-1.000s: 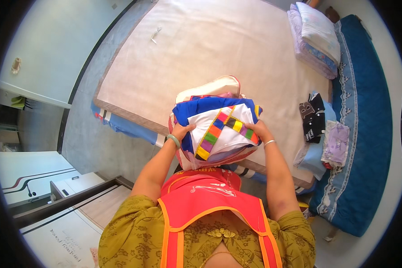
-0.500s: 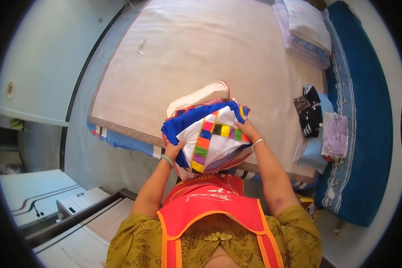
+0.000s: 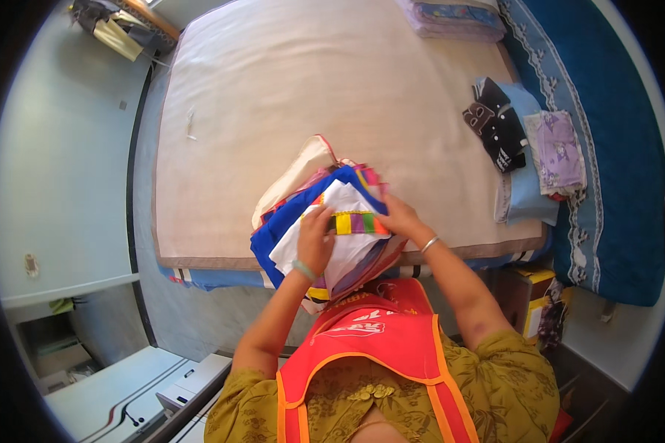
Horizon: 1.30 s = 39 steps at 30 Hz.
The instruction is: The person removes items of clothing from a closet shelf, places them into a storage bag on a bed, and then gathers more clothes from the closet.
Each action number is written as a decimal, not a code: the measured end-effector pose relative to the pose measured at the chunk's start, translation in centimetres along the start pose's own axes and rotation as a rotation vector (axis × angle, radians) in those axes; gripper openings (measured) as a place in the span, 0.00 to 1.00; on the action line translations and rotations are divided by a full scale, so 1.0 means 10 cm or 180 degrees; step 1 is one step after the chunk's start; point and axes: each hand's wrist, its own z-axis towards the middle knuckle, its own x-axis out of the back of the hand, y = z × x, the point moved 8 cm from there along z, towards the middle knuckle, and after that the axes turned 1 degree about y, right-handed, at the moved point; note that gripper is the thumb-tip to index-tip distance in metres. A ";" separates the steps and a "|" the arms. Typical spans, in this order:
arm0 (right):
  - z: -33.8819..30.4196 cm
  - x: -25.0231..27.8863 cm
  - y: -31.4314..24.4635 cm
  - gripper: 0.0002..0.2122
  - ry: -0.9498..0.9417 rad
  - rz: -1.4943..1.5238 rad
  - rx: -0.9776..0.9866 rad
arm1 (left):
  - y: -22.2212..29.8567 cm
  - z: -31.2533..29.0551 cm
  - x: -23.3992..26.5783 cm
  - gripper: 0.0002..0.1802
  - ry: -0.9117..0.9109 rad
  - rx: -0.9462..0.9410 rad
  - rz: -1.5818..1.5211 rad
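A folded garment [image 3: 347, 196] of white and blue cloth with multicoloured striped bands lies in an opened fabric bag. The bag's cream flap [image 3: 295, 181], edged in red, is folded back toward the bed. My left hand [image 3: 318, 240], with a pale green bangle at the wrist, lies across the garment's white middle, fingers stretched over the cloth. At the garment's right edge is my right hand [image 3: 403, 220], a silver bangle on its wrist. Its fingers are closed on the cloth edge; the fingertips are partly blurred.
The bag rests at the near edge of a bed with a beige mat [image 3: 273, 96]. To the right lie a black garment [image 3: 499, 129] and folded purple cloth [image 3: 558, 151]. Folded quilts [image 3: 458, 26] sit at the far right, beside a blue headboard [image 3: 606, 148]. White drawers [image 3: 192, 380] stand at lower left.
My left hand has moved from the garment's left edge onto its middle. My right hand stays at the right edge. The view has shifted, and the striped bands are folded differently.
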 end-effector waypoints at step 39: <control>-3.38 -1.10 0.19 0.16 0.0557 0.0997 -0.2260 | -0.27 0.46 -0.98 0.23 -0.1378 -0.1420 0.1153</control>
